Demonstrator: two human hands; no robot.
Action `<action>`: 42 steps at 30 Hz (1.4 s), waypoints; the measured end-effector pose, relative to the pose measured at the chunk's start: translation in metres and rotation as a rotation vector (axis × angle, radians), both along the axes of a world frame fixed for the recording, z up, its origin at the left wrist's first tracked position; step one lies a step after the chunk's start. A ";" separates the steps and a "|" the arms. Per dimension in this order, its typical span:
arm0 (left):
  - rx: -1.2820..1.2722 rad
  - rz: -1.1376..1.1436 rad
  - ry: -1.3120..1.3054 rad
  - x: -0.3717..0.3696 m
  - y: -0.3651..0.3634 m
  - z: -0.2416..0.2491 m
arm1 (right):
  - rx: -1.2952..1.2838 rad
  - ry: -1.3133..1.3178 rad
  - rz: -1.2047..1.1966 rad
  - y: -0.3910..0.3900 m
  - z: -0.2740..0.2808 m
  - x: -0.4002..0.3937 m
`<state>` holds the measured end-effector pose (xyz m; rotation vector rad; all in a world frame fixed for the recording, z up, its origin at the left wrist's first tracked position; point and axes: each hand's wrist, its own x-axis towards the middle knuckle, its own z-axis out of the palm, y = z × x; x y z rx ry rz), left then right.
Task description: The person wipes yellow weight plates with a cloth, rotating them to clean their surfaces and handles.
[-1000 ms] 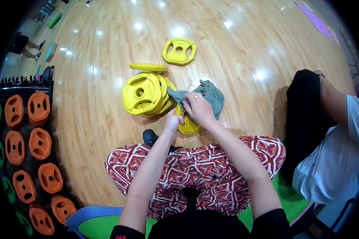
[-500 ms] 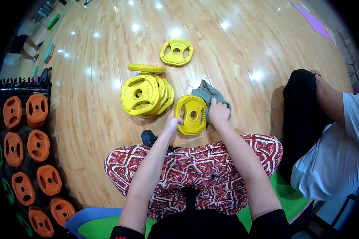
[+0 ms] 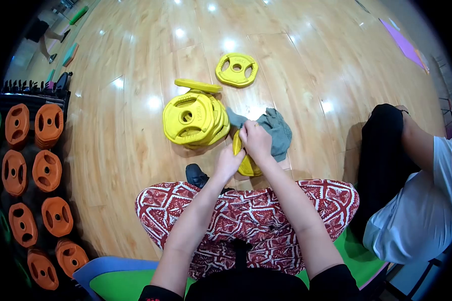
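In front of my crossed legs, a yellow weight plate [image 3: 248,167] is partly covered by my hands. My left hand [image 3: 229,162] is closed on its left side. The grey-green cloth [image 3: 278,134] is bunched in my right hand [image 3: 256,140], which presses it against the plate's upper part; some of the cloth hangs to the right. Just left of my hands stands a stack of yellow plates [image 3: 188,118], with another yellow plate [image 3: 198,85] tilted behind it. One more yellow plate [image 3: 237,69] lies flat on the floor farther off.
On the left, a dark rack holds orange plates [image 3: 48,170]. A seated person [image 3: 412,200] in a white top is close on my right. A black shoe [image 3: 196,175] shows by my left knee. Green mat [image 3: 130,281] lies under me. Another person's legs [image 3: 45,41] appear far left.
My right hand and the cloth have moved left onto the plate's upper part. The held plate is now more hidden by my hands. The whole view has shifted slightly.
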<state>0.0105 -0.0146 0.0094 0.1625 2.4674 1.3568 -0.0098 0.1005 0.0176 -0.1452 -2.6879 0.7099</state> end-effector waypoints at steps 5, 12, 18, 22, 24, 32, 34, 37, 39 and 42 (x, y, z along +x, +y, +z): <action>-0.026 0.005 -0.046 0.000 0.000 -0.003 | -0.004 -0.174 -0.157 0.020 -0.018 -0.003; 0.001 0.002 -0.032 0.006 0.016 0.018 | 0.164 -0.592 -0.343 0.074 -0.034 0.013; 0.022 0.016 -0.010 0.003 0.003 0.007 | -0.457 -0.064 -0.249 0.042 -0.004 0.003; -0.061 0.015 -0.039 0.003 0.004 0.000 | -0.519 -0.029 -0.094 0.018 -0.004 -0.001; -0.041 0.029 -0.029 0.004 0.001 0.000 | -0.569 -0.079 -0.092 0.022 -0.015 -0.003; 0.102 0.053 -0.096 0.010 0.001 0.009 | -0.190 -0.477 -0.458 0.040 -0.023 0.007; 0.084 0.048 -0.071 0.009 -0.001 -0.001 | -0.173 -0.515 -0.482 0.045 -0.025 0.010; 0.003 0.039 -0.045 0.007 -0.002 -0.004 | -0.237 -0.349 -0.382 0.038 -0.017 0.010; 0.014 0.048 -0.055 0.008 0.000 0.004 | -0.243 -0.196 -0.216 0.026 -0.002 0.011; -0.004 0.055 -0.074 0.007 0.001 0.005 | -0.212 0.060 0.066 0.007 0.003 0.009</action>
